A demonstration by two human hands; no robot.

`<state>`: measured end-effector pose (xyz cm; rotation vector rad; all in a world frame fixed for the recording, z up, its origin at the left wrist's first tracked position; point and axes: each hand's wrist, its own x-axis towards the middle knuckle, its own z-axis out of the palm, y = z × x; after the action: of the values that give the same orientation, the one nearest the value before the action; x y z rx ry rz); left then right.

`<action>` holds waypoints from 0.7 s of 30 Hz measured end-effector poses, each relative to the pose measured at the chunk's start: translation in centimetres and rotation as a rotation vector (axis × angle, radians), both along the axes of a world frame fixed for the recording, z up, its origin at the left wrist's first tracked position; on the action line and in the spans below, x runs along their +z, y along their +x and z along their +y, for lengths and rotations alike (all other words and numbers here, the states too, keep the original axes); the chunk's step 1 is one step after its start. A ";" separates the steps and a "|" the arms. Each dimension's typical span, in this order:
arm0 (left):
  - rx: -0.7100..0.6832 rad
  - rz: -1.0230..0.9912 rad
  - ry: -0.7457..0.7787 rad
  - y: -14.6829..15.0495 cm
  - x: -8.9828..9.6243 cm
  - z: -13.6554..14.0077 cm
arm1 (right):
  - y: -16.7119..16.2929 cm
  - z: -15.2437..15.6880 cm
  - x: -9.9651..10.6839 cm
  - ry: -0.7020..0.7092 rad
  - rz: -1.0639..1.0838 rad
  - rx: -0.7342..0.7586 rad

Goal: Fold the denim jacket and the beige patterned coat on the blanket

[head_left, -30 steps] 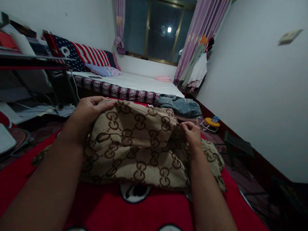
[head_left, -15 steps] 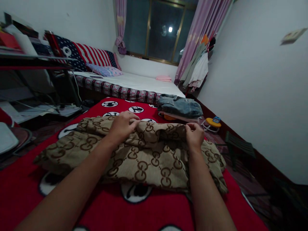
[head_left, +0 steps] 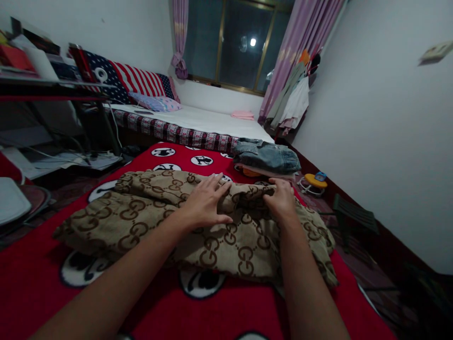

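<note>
A tan garment with a brown linked-letter print point(head_left: 226, 241) lies loosely folded across the red blanket point(head_left: 159, 311) in front of me. Its exact kind is hard to make out because of the folds. My left hand point(head_left: 205, 203) rests on the middle of its upper part, fingers stretched forward and thumb spread wide. At the garment's far edge, to the right, is my right hand point(head_left: 282, 200). Its thumb and forefinger are apart beside a raised fold, and the other fingers are partly hidden. Between the two hands the cloth dips into a dark crease.
Beyond the garment, folded denim clothing point(head_left: 265, 156) tops a stack of clothes. A yellow-topped stool point(head_left: 315, 181) and a dark green folding stool point(head_left: 356, 215) stand on the right. A bed point(head_left: 212, 123) lies at the back; a cluttered desk point(head_left: 53, 89) is on the left.
My left hand has let go of the garment's far edge, moved right and nearer to me, and spread its fingers. The right thumb and forefinger have parted from their pinch.
</note>
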<state>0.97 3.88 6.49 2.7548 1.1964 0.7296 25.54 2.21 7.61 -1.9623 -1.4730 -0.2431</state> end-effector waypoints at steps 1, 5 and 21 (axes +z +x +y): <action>0.045 0.004 0.041 0.7 0.2 -0.8 | 0.0 -0.2 0.3 0.027 -0.016 -0.088; 0.214 0.014 0.130 3.0 0.2 -3.7 | -0.6 -0.9 1.9 -0.088 0.016 -0.204; 0.188 -0.195 0.255 1.1 0.9 -1.4 | -1.0 0.8 -2.9 -0.534 -0.098 -0.026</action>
<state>2.11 2.47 7.36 2.7017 1.4214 1.2185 24.53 3.00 4.70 -2.4145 -1.7034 0.0555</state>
